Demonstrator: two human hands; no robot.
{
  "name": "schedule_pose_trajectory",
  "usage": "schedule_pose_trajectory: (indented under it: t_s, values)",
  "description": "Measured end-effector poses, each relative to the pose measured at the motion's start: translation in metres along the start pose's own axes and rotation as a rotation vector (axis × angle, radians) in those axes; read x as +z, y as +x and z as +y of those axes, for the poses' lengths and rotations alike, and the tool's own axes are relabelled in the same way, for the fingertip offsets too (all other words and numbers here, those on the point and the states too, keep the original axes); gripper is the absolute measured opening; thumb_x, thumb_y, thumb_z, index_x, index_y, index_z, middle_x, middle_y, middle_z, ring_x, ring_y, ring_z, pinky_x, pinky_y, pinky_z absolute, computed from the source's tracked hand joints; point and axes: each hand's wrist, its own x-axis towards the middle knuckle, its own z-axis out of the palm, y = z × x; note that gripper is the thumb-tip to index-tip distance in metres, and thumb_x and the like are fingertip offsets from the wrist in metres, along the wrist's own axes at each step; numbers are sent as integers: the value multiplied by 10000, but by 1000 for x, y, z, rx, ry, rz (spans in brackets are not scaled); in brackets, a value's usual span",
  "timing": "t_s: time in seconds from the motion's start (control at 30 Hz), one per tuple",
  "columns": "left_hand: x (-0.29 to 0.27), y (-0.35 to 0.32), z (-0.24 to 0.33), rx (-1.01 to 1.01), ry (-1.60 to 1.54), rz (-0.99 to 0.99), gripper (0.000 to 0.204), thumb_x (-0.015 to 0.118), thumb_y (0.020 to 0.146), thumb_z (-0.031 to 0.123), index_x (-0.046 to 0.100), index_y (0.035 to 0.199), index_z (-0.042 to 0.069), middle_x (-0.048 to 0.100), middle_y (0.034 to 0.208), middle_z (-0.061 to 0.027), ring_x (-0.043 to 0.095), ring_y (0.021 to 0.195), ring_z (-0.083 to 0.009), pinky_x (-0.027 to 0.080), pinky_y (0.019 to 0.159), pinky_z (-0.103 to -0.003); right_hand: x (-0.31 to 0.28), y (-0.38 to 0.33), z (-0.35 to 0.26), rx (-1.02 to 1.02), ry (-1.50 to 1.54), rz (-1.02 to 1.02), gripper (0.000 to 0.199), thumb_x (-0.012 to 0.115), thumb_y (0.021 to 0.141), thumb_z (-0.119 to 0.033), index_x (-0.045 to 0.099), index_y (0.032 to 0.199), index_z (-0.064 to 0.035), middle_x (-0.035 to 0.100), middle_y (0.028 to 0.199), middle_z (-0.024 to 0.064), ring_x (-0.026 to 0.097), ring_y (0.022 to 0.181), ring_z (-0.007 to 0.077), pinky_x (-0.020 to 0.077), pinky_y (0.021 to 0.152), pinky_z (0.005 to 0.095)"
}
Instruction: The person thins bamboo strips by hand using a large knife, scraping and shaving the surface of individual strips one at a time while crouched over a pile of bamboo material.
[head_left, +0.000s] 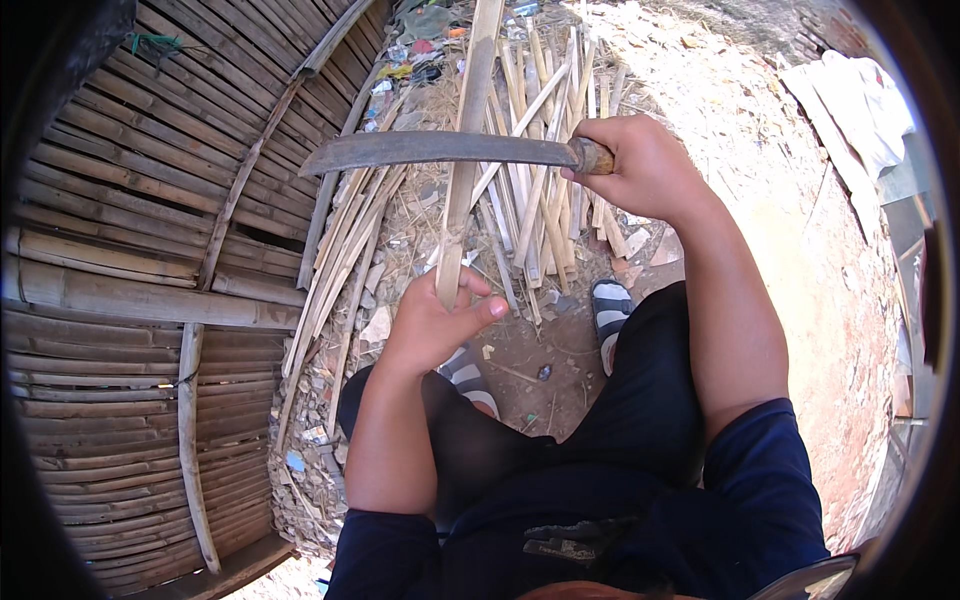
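My right hand (645, 170) is closed round the wooden handle of a machete (430, 147). Its long, slightly curved grey blade points left and crosses over a bamboo strip (466, 150). That long, flat strip runs away from me toward the top of the view. Its near end lies in my left hand (430, 315), between the palm and the fingers, with the thumb stretched to the right. Whether the blade touches the strip I cannot tell.
Split strips (540, 150) lie heaped on the littered ground ahead. More long strips (345, 260) lie beside a bamboo slat wall (130, 150) on the left. My sandalled feet (610, 315) are under my hands. A white cloth (850, 110) hangs at the far right.
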Motion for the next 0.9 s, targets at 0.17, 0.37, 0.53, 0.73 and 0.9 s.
schedule_pose_trajectory:
  t_s: [0.17,0.37,0.53,0.73,0.9]
  values:
    - [-1,0,1,16,-7,-37,302,942,840,225,710,950,66,497,668,103,426,590,-24,336,540,-238,8,-3,-12,-209,-32,-95,241,810,786,-226,735,961,-78,715,822,165,711,825,400,562,743,501]
    - [0,-1,1,-5,-23,-23,321,945,836,225,690,958,74,510,719,90,434,637,-31,350,577,-237,5,-3,3,-89,-5,62,201,808,774,-186,720,920,-79,682,780,159,677,764,407,526,688,499]
    - [-2,1,-1,-92,45,-11,349,951,826,216,666,977,82,535,817,69,450,730,-44,371,652,-237,4,-6,-1,-89,-20,42,197,807,793,-195,722,930,-81,682,780,160,676,764,410,524,684,502]
    - [0,0,-1,14,72,21,318,943,840,256,705,938,68,502,675,86,431,597,-34,347,538,-252,2,-5,-14,-149,-75,-77,256,811,793,-230,748,997,-88,720,823,169,708,822,409,557,729,511]
    - [2,1,-2,4,40,26,325,944,838,257,705,940,62,505,685,88,438,612,-39,354,548,-256,4,-3,8,-5,-1,99,237,831,812,-233,702,902,-55,655,739,184,663,753,421,511,674,492]
